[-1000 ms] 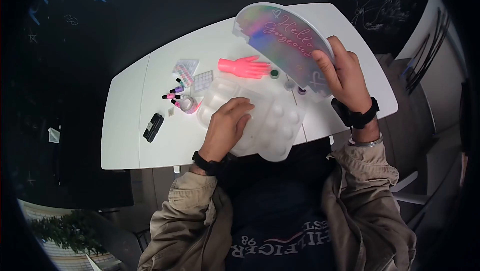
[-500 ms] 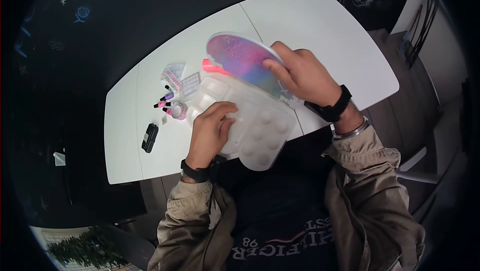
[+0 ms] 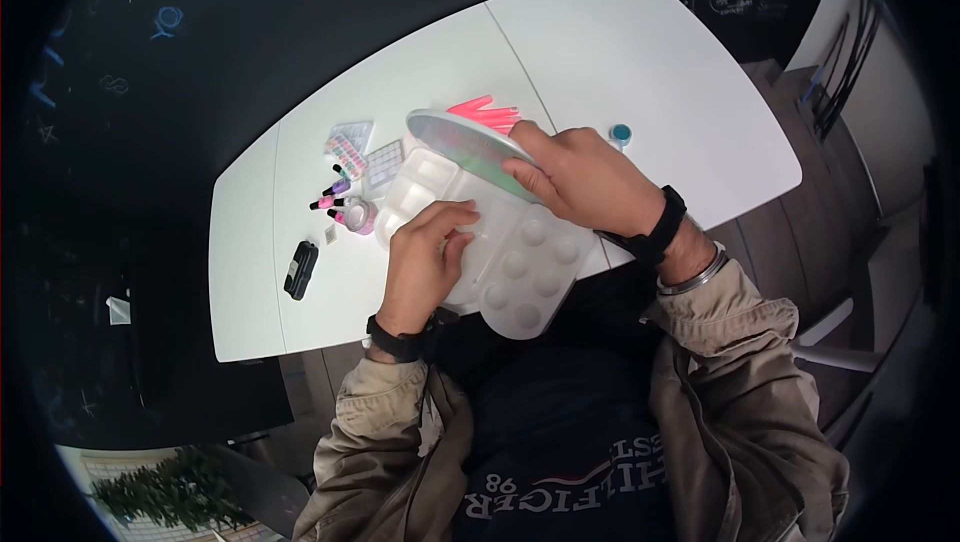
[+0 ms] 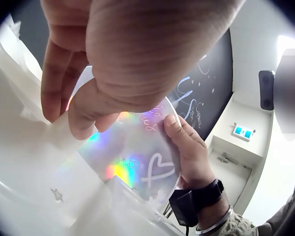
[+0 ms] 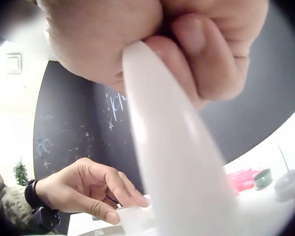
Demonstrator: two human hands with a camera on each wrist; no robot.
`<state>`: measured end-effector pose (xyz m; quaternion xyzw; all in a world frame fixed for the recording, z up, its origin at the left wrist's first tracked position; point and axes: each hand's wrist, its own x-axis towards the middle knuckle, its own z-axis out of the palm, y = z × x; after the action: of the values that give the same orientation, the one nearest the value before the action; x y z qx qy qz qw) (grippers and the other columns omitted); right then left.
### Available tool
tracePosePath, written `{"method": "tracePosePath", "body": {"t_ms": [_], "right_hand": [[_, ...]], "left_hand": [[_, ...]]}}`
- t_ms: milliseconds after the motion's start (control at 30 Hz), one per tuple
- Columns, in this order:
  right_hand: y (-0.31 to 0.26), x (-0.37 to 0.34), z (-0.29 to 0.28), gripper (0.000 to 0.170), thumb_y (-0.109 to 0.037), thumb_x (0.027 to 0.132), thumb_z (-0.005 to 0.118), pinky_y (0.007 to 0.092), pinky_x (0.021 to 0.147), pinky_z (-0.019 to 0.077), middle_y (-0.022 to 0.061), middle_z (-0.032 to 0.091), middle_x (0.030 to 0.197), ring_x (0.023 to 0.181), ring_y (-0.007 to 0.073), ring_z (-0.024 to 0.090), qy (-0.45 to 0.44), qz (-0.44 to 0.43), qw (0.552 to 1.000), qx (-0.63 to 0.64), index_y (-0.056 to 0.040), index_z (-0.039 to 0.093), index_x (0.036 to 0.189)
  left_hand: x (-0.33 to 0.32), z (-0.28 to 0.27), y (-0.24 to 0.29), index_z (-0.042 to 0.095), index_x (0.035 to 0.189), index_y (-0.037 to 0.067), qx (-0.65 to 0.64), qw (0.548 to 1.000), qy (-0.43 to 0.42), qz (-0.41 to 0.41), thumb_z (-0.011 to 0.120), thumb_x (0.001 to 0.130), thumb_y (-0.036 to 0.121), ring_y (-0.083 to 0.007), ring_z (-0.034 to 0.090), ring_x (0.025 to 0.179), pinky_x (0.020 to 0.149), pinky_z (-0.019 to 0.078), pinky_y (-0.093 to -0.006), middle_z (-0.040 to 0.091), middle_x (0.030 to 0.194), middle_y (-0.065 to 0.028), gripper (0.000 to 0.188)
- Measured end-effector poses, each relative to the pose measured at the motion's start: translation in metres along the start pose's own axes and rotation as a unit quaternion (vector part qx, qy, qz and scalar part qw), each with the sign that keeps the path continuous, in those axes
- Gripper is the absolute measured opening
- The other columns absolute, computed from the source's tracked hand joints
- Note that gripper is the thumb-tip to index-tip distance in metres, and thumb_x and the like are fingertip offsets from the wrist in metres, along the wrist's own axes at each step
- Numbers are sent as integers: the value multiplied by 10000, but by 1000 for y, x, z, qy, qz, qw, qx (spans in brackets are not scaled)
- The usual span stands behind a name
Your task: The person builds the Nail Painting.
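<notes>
A white plastic tray (image 3: pixel 530 287) with round wells and larger compartments lies at the table's near edge. My left hand (image 3: pixel 418 267) is over its middle, thumb and fingers pinching a raised white wall of it. With thumb on one face and fingers behind, my right hand (image 3: pixel 605 180) grips a half-round lid (image 3: pixel 462 147) by its curved edge. The lid stands tilted on edge over the tray's far side. In the left wrist view the lid's shiny rainbow face (image 4: pixel 132 160) shows lettering and a heart, its lower edge close to the tray.
Behind the lid lies a pink practice hand (image 3: pixel 487 112), partly hidden. A teal jar (image 3: pixel 620 134) stands right of it. Nail polish bottles (image 3: pixel 333 194), a glittery jar (image 3: pixel 358 216) and clear cases (image 3: pixel 384 164) are left of the tray. A black case (image 3: pixel 300 270) lies nearer the left edge.
My right hand has brought the lid down and left over the tray and turned it more edge-on. My left hand stays at the tray. The head view has shifted slightly.
</notes>
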<state>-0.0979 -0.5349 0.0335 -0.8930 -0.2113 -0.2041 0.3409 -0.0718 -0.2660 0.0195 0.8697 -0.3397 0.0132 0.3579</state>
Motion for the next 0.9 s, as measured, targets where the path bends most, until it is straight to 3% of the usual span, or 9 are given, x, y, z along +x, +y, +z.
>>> {"method": "tracePosePath", "body": {"t_ms": [67, 167, 267, 400, 900], "right_hand": [[0, -1, 6, 299, -267, 1113, 669, 552, 579, 525, 218, 650, 647, 661, 485, 693, -10, -12, 1000, -26, -5, 543, 1186], [-5, 0, 7, 308, -283, 1135, 647, 538, 811, 512, 162, 631, 630, 663, 465, 664, -58, 39, 997, -44, -45, 546, 1301], [-4, 2, 8, 304, -250, 1110, 674, 558, 577, 531, 230, 670, 671, 676, 493, 702, -46, 17, 999, -22, 5, 540, 1206], [-5, 2, 8, 294, -243, 1110, 674, 563, 582, 532, 233, 684, 692, 690, 494, 708, -44, 29, 998, -26, -4, 547, 1226], [-2, 4, 10, 307, -219, 1107, 678, 583, 621, 512, 265, 681, 736, 721, 518, 691, -53, 66, 996, 36, -12, 549, 1294]], "left_hand": [[-1, 2, -2, 752, 1148, -12, -5, 1000, 4, 7, 753, 897, -145, -312, 808, 1046, 881, 664, -354, 801, 1266, -139, 284], [-1, 3, -4, 762, 1118, -10, -9, 1000, 17, 19, 741, 884, -140, -365, 794, 1042, 863, 653, -400, 796, 1254, -151, 269], [-2, 2, -3, 776, 1096, -8, -8, 1000, 24, 18, 735, 882, -132, -392, 785, 1042, 865, 645, -426, 792, 1239, -160, 250], [-1, 2, -4, 751, 1074, -44, 11, 999, 21, 34, 741, 884, -150, -349, 803, 1038, 869, 654, -387, 795, 1253, -151, 217], [-4, 5, -5, 785, 1062, -9, 40, 997, 41, 44, 756, 903, -94, -373, 784, 1008, 845, 634, -414, 802, 1221, -130, 182]]}}
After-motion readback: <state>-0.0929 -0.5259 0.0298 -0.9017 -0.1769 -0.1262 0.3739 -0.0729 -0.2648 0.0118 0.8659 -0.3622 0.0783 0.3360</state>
